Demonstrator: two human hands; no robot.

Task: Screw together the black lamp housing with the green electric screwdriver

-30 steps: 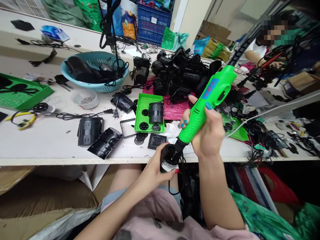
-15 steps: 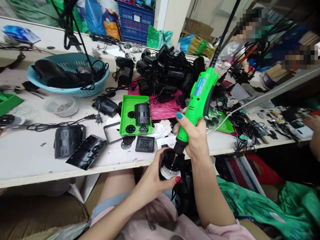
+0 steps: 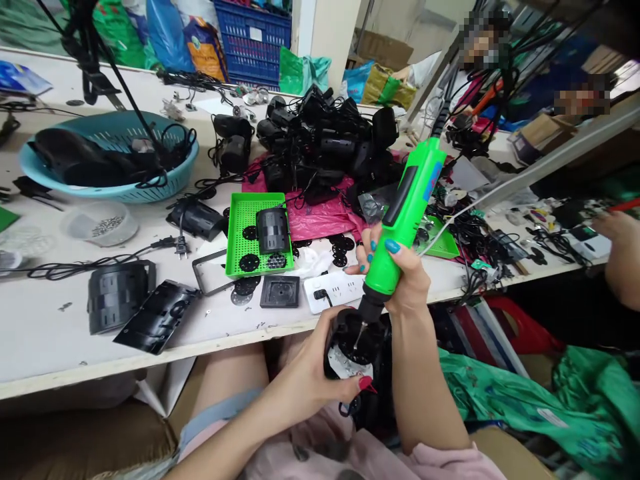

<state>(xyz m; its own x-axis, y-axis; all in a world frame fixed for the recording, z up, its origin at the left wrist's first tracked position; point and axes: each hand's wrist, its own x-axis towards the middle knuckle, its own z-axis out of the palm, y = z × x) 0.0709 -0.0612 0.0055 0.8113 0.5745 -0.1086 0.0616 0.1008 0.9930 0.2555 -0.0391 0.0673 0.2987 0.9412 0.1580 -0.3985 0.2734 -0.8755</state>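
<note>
Your right hand (image 3: 411, 280) grips the green electric screwdriver (image 3: 411, 200), bit angled down into the open end of the black housing (image 3: 344, 335). Your left hand (image 3: 319, 363) wraps that housing, held above your lap by the table (image 3: 45, 357) edge. White power strip (image 3: 343, 292) just beyond; farther back, green tray (image 3: 239, 233) carrying a black slotted cylinder (image 3: 273, 231).

Your left forearm (image 3: 255, 420) slants up from the lower left, your left hand (image 3: 319, 370) curved in a cupping grip, its thumb spread below. Your right forearm (image 3: 417, 380) rises nearly upright; your right hand (image 3: 409, 283) is wrapped tight, higher than the left.
</note>
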